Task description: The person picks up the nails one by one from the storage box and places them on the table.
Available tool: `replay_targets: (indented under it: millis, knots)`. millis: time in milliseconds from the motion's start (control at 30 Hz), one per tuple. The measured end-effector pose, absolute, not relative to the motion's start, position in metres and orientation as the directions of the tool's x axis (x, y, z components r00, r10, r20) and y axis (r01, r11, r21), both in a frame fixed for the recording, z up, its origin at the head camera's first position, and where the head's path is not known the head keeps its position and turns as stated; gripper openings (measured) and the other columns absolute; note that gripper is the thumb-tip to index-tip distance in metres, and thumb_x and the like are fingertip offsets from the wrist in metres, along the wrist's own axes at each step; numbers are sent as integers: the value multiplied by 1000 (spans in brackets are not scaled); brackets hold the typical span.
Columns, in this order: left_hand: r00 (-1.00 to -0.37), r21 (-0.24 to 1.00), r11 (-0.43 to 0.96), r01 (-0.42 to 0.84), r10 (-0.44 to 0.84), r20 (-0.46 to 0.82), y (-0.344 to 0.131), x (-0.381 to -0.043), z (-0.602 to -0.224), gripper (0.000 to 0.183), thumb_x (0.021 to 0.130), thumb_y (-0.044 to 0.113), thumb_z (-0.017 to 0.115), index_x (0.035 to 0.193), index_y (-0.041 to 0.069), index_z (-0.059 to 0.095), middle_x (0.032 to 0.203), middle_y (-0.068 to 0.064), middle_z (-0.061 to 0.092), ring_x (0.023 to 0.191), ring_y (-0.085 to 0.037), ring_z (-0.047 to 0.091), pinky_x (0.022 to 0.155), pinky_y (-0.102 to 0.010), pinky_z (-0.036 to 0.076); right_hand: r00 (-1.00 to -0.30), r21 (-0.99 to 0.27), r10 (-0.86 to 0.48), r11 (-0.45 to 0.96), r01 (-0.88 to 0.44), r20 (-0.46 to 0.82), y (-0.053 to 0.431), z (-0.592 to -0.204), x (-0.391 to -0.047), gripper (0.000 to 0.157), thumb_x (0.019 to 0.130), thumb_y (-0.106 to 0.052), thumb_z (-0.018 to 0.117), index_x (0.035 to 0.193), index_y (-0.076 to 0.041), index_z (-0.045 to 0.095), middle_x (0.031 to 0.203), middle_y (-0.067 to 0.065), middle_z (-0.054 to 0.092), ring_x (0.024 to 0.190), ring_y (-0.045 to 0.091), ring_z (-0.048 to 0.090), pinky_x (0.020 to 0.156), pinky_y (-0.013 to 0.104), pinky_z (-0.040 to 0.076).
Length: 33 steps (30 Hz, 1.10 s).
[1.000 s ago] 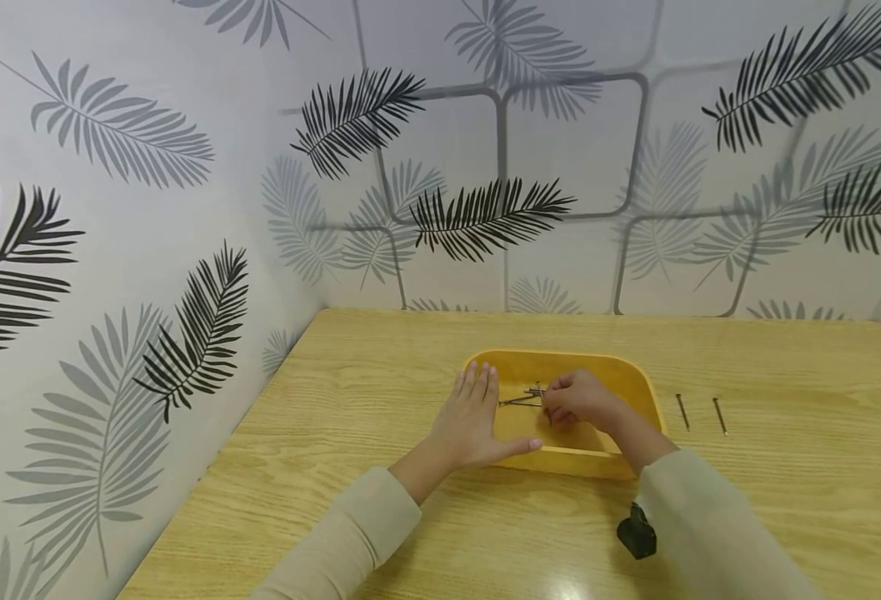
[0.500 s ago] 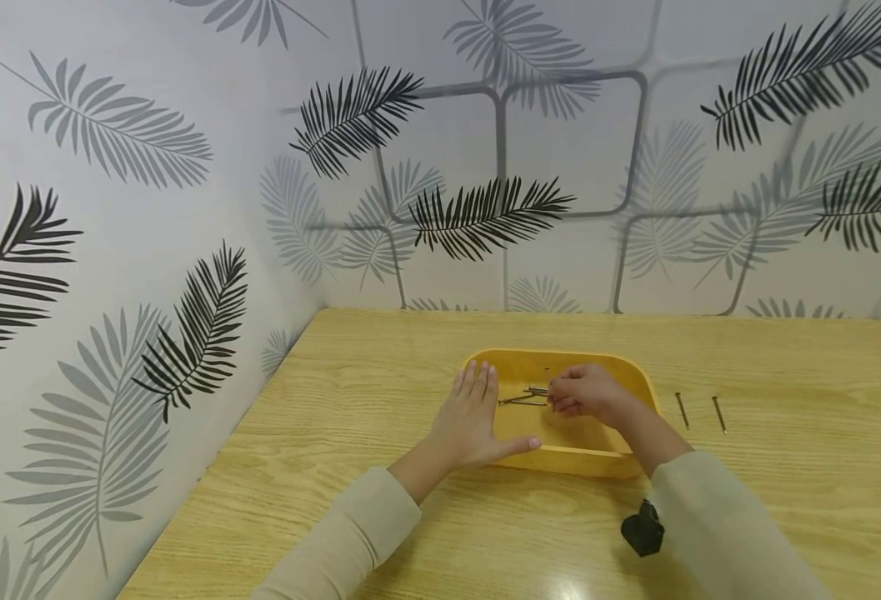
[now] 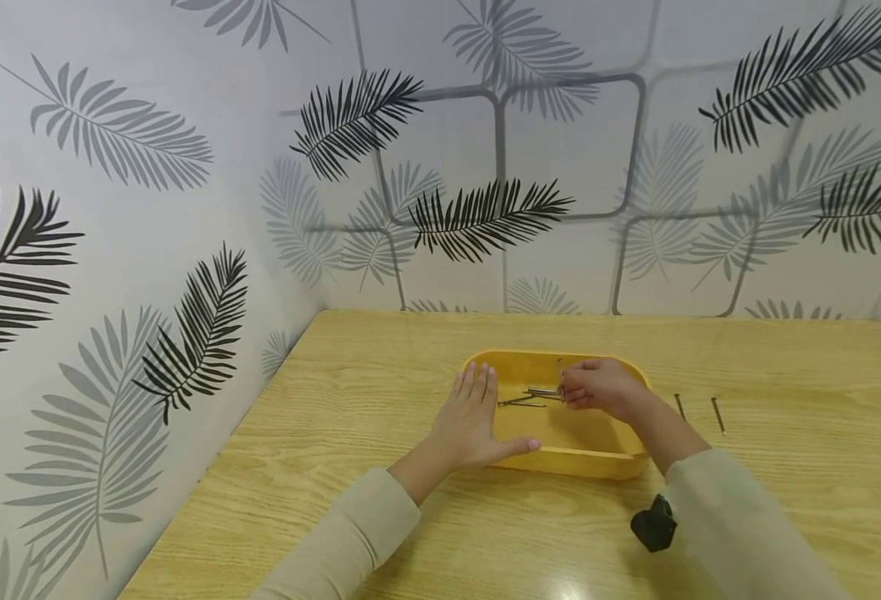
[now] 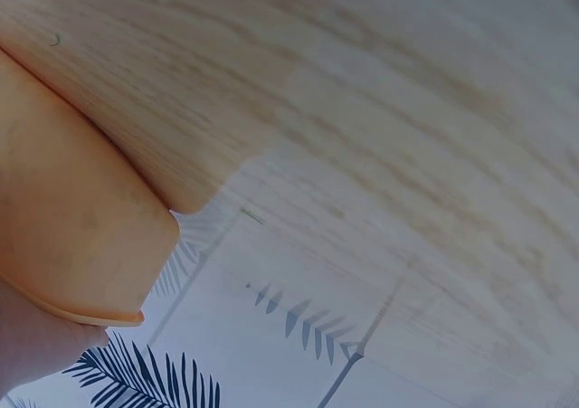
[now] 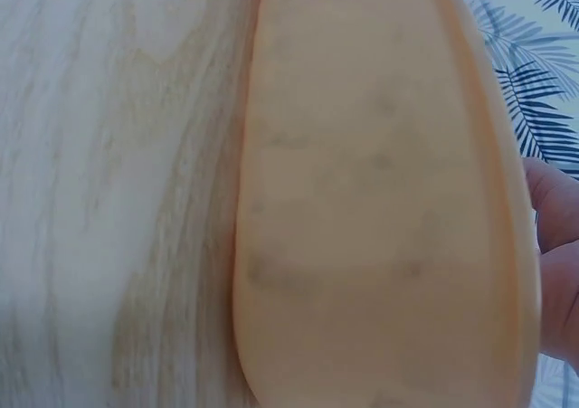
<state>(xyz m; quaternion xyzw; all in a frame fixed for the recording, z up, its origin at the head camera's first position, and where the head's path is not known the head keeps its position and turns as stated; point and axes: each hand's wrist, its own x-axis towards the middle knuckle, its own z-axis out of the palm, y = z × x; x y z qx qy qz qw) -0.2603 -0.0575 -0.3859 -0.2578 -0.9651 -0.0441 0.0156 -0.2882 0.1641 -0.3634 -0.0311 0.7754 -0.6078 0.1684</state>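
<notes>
A yellow plastic tray (image 3: 560, 462) stands on the wooden table. My left hand (image 3: 466, 425) rests on its left end, fingers straight over the side and thumb stretched along the front rim. Inside, my right hand (image 3: 598, 390) pinches a thin nail (image 3: 560, 367) that stands about upright at the fingertips. Several more long nails (image 3: 523, 402) lie crossed on the tray floor, just left of those fingers. In the right wrist view the tray's outer wall (image 5: 380, 191) hides most of the right hand (image 5: 556, 263). The left wrist view shows the tray's wall (image 4: 81, 191) and a bit of the left hand (image 4: 41, 340).
Two dark nails lie apart on the table right of the tray, the farther one (image 3: 719, 415) in full sight and the nearer one (image 3: 680, 406) partly behind the right arm. A black wrist-worn device (image 3: 653, 525) shows beside the right sleeve. A leaf-patterned wall (image 3: 440, 275) borders the table.
My right hand has moved right and slightly up inside the tray, bringing the pinched nail away from the pile. The left hand has stayed in place.
</notes>
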Motion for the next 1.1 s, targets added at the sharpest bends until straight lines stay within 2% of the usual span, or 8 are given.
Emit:
replay_targets:
  millis: [233,567,1100]
  knots:
    - [-866,68,864,500,497,58,-57,-261,-387,107,81,74,40,147,-4,11,155,-18,10,145,-31,2,119,-41,5,-946,-955,-235,247,163,-222,171,-359,-288,42,96,-12,44,124,19,40,83,-1,59,74,7,58,75,22,54]
    - [-860,74,857,510,506,68,-58,-260,-386,108,80,76,38,147,-4,13,155,-19,12,145,-31,3,119,-40,4,-949,-968,-237,188,166,-209,185,-352,-286,36,96,-9,44,120,17,40,80,-2,60,72,6,58,71,20,54]
    - [-861,73,858,508,504,70,-57,-261,-388,105,82,73,39,147,-4,11,155,-19,11,145,-32,3,119,-42,5,-952,-965,-220,200,168,-211,205,-343,-284,41,97,-11,44,125,18,36,81,-5,61,74,6,59,72,19,54]
